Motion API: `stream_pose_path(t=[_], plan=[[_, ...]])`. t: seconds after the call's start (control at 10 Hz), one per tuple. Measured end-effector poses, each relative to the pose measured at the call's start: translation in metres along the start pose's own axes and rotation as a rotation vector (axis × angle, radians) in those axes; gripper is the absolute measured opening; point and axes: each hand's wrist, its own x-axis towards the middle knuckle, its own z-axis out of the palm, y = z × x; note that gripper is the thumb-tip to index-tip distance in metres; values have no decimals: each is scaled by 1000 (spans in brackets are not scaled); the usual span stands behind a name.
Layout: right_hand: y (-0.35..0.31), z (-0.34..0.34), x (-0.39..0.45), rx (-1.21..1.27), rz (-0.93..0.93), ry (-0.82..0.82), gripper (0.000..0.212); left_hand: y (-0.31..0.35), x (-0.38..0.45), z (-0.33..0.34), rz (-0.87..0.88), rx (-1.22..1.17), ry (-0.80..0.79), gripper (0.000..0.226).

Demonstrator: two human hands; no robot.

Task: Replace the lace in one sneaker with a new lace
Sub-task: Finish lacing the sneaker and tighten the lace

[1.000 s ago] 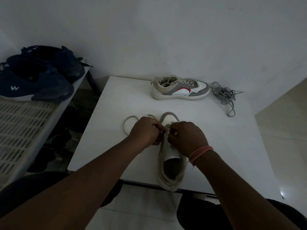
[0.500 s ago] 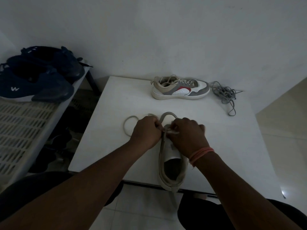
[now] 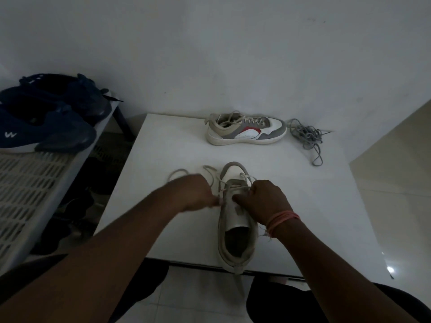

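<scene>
A white and grey sneaker point(image 3: 235, 229) lies toe-away on the white table point(image 3: 163, 159), its heel over the near edge. A pale lace point(image 3: 210, 173) runs from its front eyelets and loops onto the table to the left. My left hand point(image 3: 197, 193) is beside the sneaker's left side, fingers curled and pinching the lace; it is blurred. My right hand point(image 3: 265, 201) rests on the sneaker's right side, fingers curled over the tongue and the lace crossing there.
A second matching sneaker point(image 3: 246, 131) lies on its side at the table's far edge. A bundle of grey lace point(image 3: 307, 136) sits to its right. Dark blue shoes point(image 3: 46, 115) stand on a slatted rack point(image 3: 28, 183) at left. Wall behind.
My left hand has moved left and away from the right hand, drawing the lace out sideways. The sneaker's toe is now uncovered. My right hand stays on the sneaker.
</scene>
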Motion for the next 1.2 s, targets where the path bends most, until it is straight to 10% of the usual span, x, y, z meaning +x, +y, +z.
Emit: stream_pose_path(t=[0.1, 0.3, 0.4, 0.5, 0.8, 0.9, 1.2], plan=[[2, -2, 1, 5, 5, -15, 39, 6, -3, -3, 264, -267, 45, 23], [7, 2, 5, 57, 27, -24, 38, -1, -20, -52, 407, -1999, 72, 29], [6, 1, 5, 47, 30, -20, 38, 0, -5, -32, -34, -898, 387, 28], [7, 3, 7, 45, 35, -17, 40, 5, 7, 9, -31, -172, 148, 29], [8, 4, 8, 53, 50, -34, 35, 9, -17, -41, 72, -1420, 346, 25], [8, 6, 9, 50, 54, -26, 34, 13, -9, -20, -48, -1731, -23, 39], [7, 5, 5, 82, 57, 3, 35, 3, 14, 8, -418, -1278, 245, 24]])
